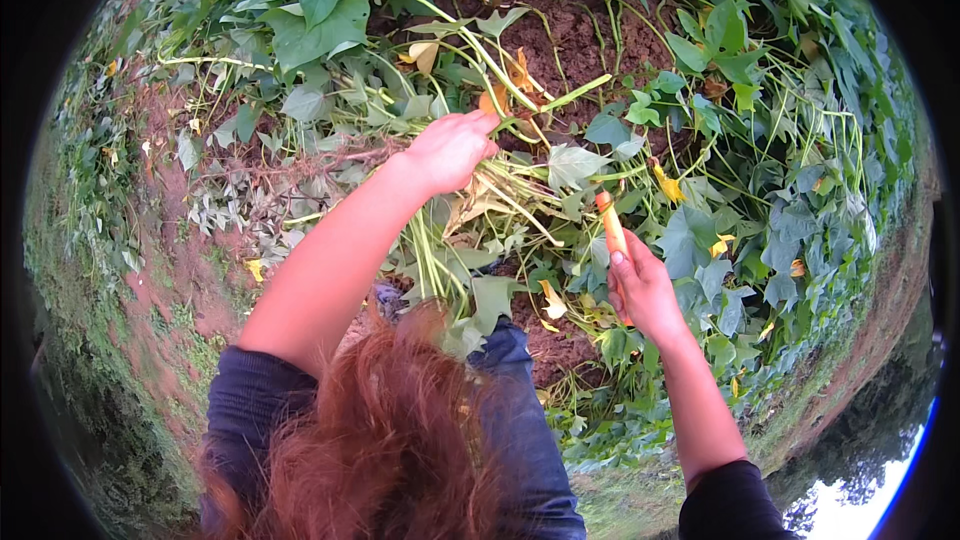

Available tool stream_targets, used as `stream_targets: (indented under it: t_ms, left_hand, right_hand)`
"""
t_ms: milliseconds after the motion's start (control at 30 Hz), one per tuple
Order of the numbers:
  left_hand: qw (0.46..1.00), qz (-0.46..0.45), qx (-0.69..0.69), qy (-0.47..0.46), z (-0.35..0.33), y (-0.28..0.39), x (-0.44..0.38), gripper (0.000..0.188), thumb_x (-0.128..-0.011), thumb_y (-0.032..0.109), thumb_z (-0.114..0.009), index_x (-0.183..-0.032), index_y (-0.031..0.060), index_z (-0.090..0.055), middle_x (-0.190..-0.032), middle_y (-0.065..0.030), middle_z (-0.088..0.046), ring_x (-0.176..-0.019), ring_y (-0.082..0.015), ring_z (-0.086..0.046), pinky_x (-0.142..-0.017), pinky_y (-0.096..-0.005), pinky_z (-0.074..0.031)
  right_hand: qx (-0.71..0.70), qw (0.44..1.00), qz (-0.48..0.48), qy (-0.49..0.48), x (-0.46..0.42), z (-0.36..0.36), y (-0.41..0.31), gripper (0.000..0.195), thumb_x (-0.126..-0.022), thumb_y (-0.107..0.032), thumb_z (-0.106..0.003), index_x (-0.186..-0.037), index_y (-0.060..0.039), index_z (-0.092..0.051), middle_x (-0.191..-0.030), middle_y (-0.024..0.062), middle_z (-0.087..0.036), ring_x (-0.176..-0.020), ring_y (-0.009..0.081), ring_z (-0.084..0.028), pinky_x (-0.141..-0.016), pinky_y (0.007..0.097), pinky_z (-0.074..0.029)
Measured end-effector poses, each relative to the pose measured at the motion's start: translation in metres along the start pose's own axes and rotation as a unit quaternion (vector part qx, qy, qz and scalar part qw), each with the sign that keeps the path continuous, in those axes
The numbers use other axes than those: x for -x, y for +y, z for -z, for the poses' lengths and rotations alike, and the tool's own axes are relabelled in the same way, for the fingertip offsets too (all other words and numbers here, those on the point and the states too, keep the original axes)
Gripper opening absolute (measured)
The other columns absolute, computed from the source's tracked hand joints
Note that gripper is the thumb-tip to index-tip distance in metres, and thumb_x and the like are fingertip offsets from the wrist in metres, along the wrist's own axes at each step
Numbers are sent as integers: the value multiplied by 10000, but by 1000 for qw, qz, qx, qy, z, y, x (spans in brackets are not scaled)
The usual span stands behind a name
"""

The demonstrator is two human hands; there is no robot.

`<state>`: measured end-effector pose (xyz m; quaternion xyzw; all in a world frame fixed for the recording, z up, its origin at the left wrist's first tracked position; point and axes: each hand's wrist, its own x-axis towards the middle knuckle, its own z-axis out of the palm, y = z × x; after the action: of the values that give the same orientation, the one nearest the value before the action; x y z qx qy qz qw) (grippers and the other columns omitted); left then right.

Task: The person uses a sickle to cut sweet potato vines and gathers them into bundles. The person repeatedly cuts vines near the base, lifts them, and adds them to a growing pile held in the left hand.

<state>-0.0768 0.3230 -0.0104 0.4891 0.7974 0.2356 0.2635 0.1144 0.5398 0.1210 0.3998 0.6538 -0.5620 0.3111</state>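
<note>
My left hand (pixel 459 148) is closed around a bunch of green leafy vine stems (pixel 517 174), which look like sweet potato vines. Long stems and broad leaves hang from it toward my legs, and cut-looking stem ends stick out to its right. In my right hand (pixel 643 283) is the orange handle (pixel 611 225) of a tool, pointing up and slightly left. Leaves surround the handle's upper end, and no blade can be made out. The right hand is to the right of the bunch and lower in view.
Dense vines (pixel 750 187) with several yellowed leaves spread on the right and at the top. Bare reddish soil (pixel 577 22) shows between them. Pulled, wilted vines (pixel 255 187) lie at left beside a dirt strip (pixel 161 270). My jeans (pixel 517 420) and hair (pixel 382 427) fill the bottom.
</note>
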Motion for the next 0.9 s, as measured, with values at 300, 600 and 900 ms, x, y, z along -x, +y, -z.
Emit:
stream_targets:
  t_ms: [300, 600, 900]
  left_hand:
    - [965, -1, -116, -236, -22, -11, -68, 369, -696, 106, -591, -1057, 119, -665, -1226, -66, -518, -1293, -206, -345, -1143, -444, -89]
    - [956, 30, -115, -267, -25, -5, -62, 362, -628, 126, -644, -987, 95, -672, -938, -109, -583, -1023, -263, -557, -1115, -411, -219]
    - [987, 77, -103, -97, -7, 27, 62, 369, -579, 145, -700, -933, 65, -632, -948, -116, -581, -1041, -263, -526, -1112, -422, -210]
  right_hand:
    - [40, 999, -6, -17, -2, 27, 11, 397, -945, -148, -479, -1321, -51, -392, -649, -8, -461, -495, 64, -406, -436, 234, -355]
    - [142, 988, 56, -9, -19, 29, 12, 375, -924, -164, -501, -1265, -25, -427, -669, 107, -558, -515, 194, -525, -502, 331, -434]
    - [177, 974, 50, 134, 64, -22, 40, 440, -917, -137, -514, -1326, -36, -383, -652, 95, -552, -534, 136, -523, -506, 302, -439]
